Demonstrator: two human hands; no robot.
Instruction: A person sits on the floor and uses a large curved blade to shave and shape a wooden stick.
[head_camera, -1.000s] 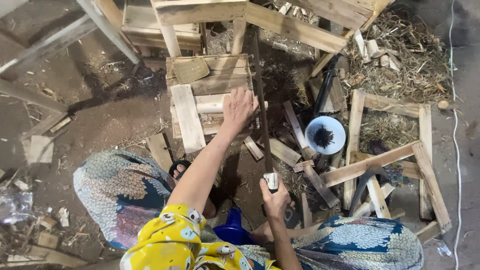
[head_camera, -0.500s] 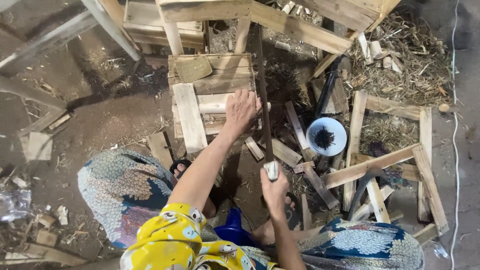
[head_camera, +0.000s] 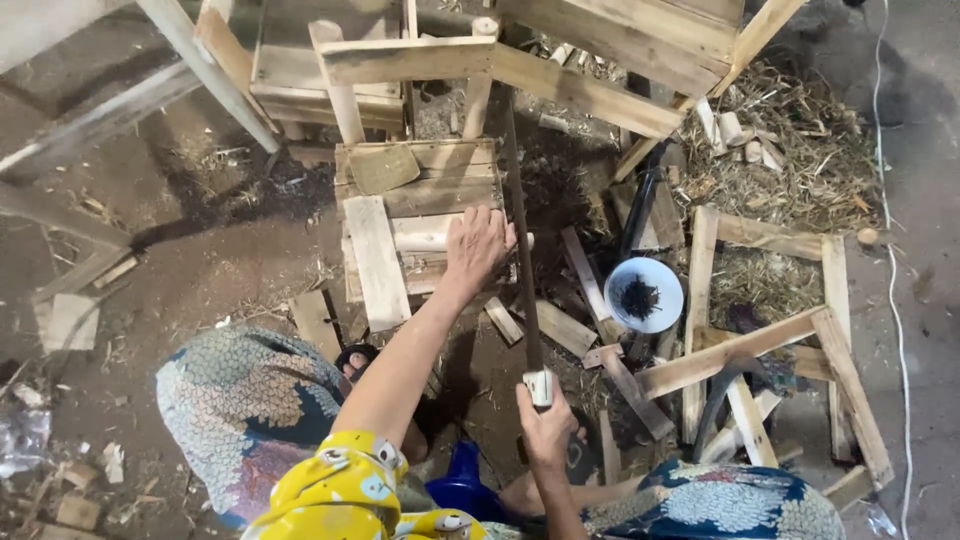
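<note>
Seen from above, a person sits low over a small wooden stand (head_camera: 415, 230) on a dirt floor (head_camera: 200, 240).

Left hand (head_camera: 478, 245): palm down, fingers spread, pressing a pale round stick (head_camera: 425, 233) that lies across the stand's top boards. The grip is flat and open rather than wrapped around; it looks meant to pin the stick so it cannot roll or slide.

Right hand (head_camera: 545, 425): closed around the light-coloured handle (head_camera: 539, 387) of a hand saw (head_camera: 520, 240), near the lap. The long thin blade runs away from the handle, nearly straight up the picture, and passes just beside the left fingertips, at the right end of the stick. Whether the teeth touch the wood there I cannot tell.

So the stick sits under the left palm, and the saw crosses it at right angles, well ahead of the right fist.

Around: a white bowl (head_camera: 645, 295) holding dark small bits, probably nails, stands to the right of the blade within reach. Wood offcuts (head_camera: 565, 325) lie about the stand. A slatted frame (head_camera: 770, 330) lies further right, by a heap of straw (head_camera: 790, 150).
</note>
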